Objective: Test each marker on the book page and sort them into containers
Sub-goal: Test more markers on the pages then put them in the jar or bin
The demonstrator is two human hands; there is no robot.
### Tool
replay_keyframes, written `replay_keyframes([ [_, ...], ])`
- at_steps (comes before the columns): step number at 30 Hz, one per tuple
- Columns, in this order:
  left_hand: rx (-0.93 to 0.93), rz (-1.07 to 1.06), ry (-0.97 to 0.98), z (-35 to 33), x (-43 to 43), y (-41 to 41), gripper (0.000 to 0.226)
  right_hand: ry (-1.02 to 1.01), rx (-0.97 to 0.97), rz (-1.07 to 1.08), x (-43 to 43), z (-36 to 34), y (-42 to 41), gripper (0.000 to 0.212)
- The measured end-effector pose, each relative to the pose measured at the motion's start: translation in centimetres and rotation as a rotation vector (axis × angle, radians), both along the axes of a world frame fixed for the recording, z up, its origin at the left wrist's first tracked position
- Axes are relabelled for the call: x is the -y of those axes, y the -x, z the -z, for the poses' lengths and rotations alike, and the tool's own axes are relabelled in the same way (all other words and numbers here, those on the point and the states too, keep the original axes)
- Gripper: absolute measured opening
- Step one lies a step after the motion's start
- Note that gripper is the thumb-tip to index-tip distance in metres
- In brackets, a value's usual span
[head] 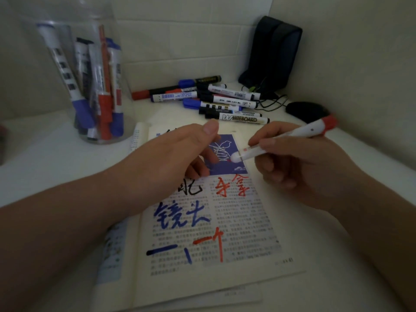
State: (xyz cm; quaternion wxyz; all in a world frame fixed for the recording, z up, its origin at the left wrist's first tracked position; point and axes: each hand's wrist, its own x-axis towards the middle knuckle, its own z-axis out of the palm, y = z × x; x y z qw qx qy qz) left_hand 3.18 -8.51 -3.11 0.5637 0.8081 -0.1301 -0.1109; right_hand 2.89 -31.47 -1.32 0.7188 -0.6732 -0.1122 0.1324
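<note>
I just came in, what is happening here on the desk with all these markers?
A person is testing markers on an open book page. The right hand holds a white marker with a red cap on its back end, its tip on the blue picture at the top. The left hand rests on the page beside it. Black, blue and red strokes already mark the page. A clear jar holds several markers; a pile of markers lies behind the book.

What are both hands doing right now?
Left hand: open, fingers resting on the book page.
Right hand: holding a red marker.
</note>
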Motion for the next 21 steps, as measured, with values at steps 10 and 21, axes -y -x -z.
replay_keyframes([
  [10, 0.16, 0.057, -0.172, -1.5, 0.6, 1.7, 0.034, -0.072, -0.109, -0.017, -2.1, -0.4, 1.1, 0.029],
  [21, -0.066, -0.027, 0.197, -0.2, 0.6, -0.2, 0.069, -0.872, -0.316, -0.055, -1.1, -0.7, 0.2, 0.064],
])
